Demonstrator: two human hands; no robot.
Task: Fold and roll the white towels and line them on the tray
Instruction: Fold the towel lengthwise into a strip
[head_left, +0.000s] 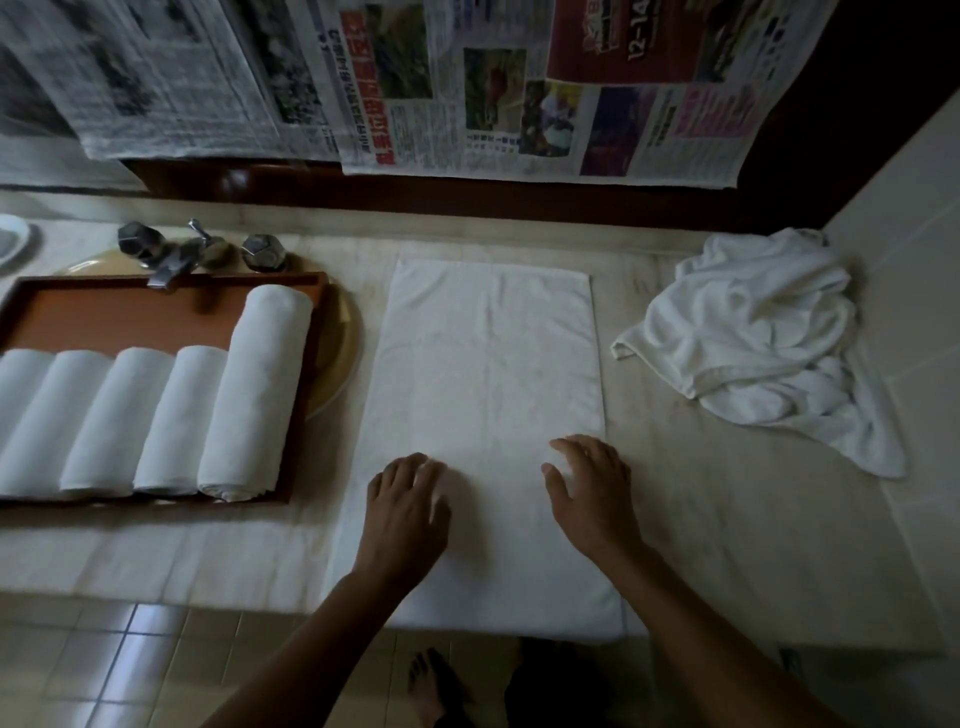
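Dim in here. The light is soft and flat, casting only faint shadows between the rolls (156, 415). The spread towel (488, 374) is the brightest thing, its weave washed out. A pale glare lies on the floor tiles (130, 660) at lower left. Fingertips of the left hand (408, 506) and right hand (589, 488) smear with motion blur. The newspapers (467, 88) up top look soft, their edges bowed by the wide lens.
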